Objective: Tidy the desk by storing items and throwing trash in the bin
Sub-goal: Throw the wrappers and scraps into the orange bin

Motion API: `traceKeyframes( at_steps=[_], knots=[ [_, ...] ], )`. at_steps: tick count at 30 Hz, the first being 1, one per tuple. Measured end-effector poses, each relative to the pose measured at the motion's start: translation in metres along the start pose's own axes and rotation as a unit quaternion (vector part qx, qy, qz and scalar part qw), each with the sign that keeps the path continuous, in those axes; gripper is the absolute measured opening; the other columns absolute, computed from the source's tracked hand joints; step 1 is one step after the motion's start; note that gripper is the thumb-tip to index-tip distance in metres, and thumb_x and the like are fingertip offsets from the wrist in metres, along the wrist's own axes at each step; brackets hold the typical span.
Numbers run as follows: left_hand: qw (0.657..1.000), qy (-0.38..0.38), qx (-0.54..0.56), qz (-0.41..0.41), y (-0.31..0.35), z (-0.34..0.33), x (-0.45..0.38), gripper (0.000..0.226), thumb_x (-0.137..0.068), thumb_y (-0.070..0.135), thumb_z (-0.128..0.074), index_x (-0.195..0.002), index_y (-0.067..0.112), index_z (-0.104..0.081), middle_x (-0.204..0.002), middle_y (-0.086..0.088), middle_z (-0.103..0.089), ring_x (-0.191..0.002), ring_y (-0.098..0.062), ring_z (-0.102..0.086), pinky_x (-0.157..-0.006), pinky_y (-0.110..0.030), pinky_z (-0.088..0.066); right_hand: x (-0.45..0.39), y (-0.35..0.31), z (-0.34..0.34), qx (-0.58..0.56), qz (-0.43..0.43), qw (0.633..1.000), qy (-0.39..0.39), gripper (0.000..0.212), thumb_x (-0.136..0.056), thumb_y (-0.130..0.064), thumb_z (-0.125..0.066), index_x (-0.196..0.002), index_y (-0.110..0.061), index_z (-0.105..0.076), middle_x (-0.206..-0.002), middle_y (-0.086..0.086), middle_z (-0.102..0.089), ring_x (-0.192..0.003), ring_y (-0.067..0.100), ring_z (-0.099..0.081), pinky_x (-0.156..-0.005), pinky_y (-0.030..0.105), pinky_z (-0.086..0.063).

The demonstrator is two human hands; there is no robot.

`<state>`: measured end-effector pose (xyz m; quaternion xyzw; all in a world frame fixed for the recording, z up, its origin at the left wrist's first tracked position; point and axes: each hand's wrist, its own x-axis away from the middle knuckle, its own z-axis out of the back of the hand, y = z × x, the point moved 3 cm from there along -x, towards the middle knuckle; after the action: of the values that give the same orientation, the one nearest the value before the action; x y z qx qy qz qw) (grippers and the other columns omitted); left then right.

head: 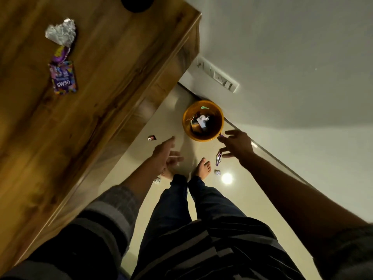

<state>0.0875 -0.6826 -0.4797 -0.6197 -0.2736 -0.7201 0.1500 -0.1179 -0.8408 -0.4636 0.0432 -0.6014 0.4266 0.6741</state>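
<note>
Nearest, striped sleeves are being cut off by the lower edge; beyond them the left hand [166, 156] is being held blurred over the floor [252, 199], fingers spread and empty, while the right hand [237, 145] is being held fingers splayed beside small purple wrappers [218, 158], contact impossible to tell. Farther off, the orange bin [203, 120] is being seen by the wall, its contents hard to make out. On the desk [111, 77], a foil scrap [61, 32] and a Gems packet [63, 77] are being left lying, a dark object [137, 4] being cropped at top.

I wear a dark top with grey stripes [212, 239], sleeves pushed up my forearms, dark trousers [173, 203], and bare feet [203, 166].
</note>
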Motion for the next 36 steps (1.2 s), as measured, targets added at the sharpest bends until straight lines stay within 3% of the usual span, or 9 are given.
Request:
traceKeyframes(
  at_steps=[3, 5, 7, 11, 18, 22, 27, 32, 36],
  knots=[
    [0.999, 0.004, 0.040, 0.025, -0.036, 0.019, 0.010, 0.054, -0.098, 0.052, -0.060, -0.126, 0.006, -0.061, -0.100, -0.017, -0.074, -0.068, -0.026, -0.075, -0.058, -0.030, -0.047, 0.012, 0.013, 0.001, 0.002, 0.008, 1.000, -0.007, 0.053, -0.086, -0.025, -0.081, -0.133, -0.010, -0.061, -0.121, 0.012, -0.068, -0.073, 0.024, -0.078, -0.065, 0.046, -0.065],
    [0.998, -0.001, 0.063, 0.030, -0.055, 0.029, 0.020, 0.049, -0.098, 0.050, -0.060, -0.118, 0.006, -0.066, -0.096, -0.017, -0.077, -0.075, -0.028, -0.076, -0.061, -0.030, -0.047, 0.028, 0.014, -0.001, -0.004, 0.029, 0.999, -0.021, 0.053, -0.086, -0.026, -0.080, -0.133, -0.011, -0.061, -0.128, 0.009, -0.064, -0.076, 0.023, -0.078, -0.067, 0.044, -0.065],
    [0.997, -0.002, 0.078, 0.025, -0.067, 0.038, 0.035, 0.046, -0.099, 0.051, -0.059, -0.112, 0.008, -0.072, -0.104, -0.017, -0.078, -0.085, -0.030, -0.077, -0.062, -0.030, -0.048, 0.046, 0.010, -0.003, -0.011, 0.050, 0.998, -0.037, 0.053, -0.086, -0.026, -0.081, -0.133, -0.010, -0.062, -0.129, 0.006, -0.064, -0.077, 0.022, -0.078, -0.069, 0.044, -0.065],
    [0.994, 0.007, 0.108, -0.009, -0.073, 0.051, 0.071, 0.046, -0.097, 0.051, -0.061, -0.117, 0.010, -0.071, -0.111, -0.014, -0.078, -0.097, -0.031, -0.077, -0.065, -0.030, -0.049, 0.078, 0.001, -0.008, -0.007, 0.089, 0.993, -0.072, 0.051, -0.084, -0.028, -0.083, -0.128, -0.011, -0.065, -0.127, 0.004, -0.067, -0.078, 0.021, -0.078, -0.069, 0.042, -0.064],
    [0.989, 0.039, 0.114, -0.089, -0.053, 0.062, 0.138, 0.040, -0.100, 0.045, -0.060, -0.121, 0.012, -0.068, -0.096, -0.009, -0.078, -0.076, -0.024, -0.074, -0.052, -0.022, -0.040, 0.125, -0.034, -0.026, 0.043, 0.153, 0.977, -0.140, 0.040, -0.084, -0.028, -0.083, -0.119, -0.013, -0.070, -0.117, 0.006, -0.072, -0.082, 0.024, -0.078, -0.066, 0.040, -0.061],
    [0.981, 0.038, 0.140, -0.131, -0.043, 0.075, 0.162, 0.038, -0.098, 0.048, -0.060, -0.119, 0.018, -0.069, -0.100, -0.005, -0.080, -0.084, -0.025, -0.076, -0.065, -0.028, -0.038, 0.148, -0.065, -0.046, 0.072, 0.187, 0.964, -0.173, 0.029, -0.089, -0.023, -0.078, -0.115, -0.013, -0.072, -0.095, 0.007, -0.078, -0.082, 0.023, -0.077, -0.077, 0.048, -0.062],
    [0.968, 0.050, 0.157, -0.187, -0.028, 0.099, 0.186, 0.035, -0.100, 0.046, -0.058, -0.121, 0.020, -0.069, -0.102, -0.001, -0.080, -0.081, -0.016, -0.077, -0.068, -0.027, -0.042, 0.164, -0.105, -0.080, 0.111, 0.241, 0.945, -0.191, 0.023, -0.092, -0.014, -0.074, -0.114, -0.010, -0.069, -0.102, 0.008, -0.076, -0.075, 0.016, -0.076, -0.059, 0.029, -0.060],
    [0.947, 0.089, 0.178, -0.254, -0.003, 0.134, 0.193, 0.030, -0.103, 0.035, -0.058, -0.120, 0.012, -0.070, -0.111, -0.010, -0.078, -0.074, -0.012, -0.074, -0.058, -0.018, -0.050, 0.166, -0.144, -0.119, 0.130, 0.272, 0.932, -0.201, 0.025, -0.095, -0.014, -0.069, -0.120, -0.009, -0.069, -0.098, -0.002, -0.076, -0.073, 0.013, -0.076, -0.058, 0.023, -0.059],
    [0.930, 0.130, 0.202, -0.280, 0.025, 0.166, 0.179, 0.023, -0.096, 0.039, -0.067, -0.109, 0.022, -0.074, -0.099, 0.002, -0.080, -0.087, -0.015, -0.077, -0.078, -0.031, -0.054, 0.170, -0.173, -0.149, 0.113, 0.293, 0.924, -0.217, 0.024, -0.096, -0.019, -0.069, -0.118, -0.013, -0.069, -0.100, -0.001, -0.076, -0.078, 0.010, -0.076, -0.059, 0.021, -0.057]
  ],
)
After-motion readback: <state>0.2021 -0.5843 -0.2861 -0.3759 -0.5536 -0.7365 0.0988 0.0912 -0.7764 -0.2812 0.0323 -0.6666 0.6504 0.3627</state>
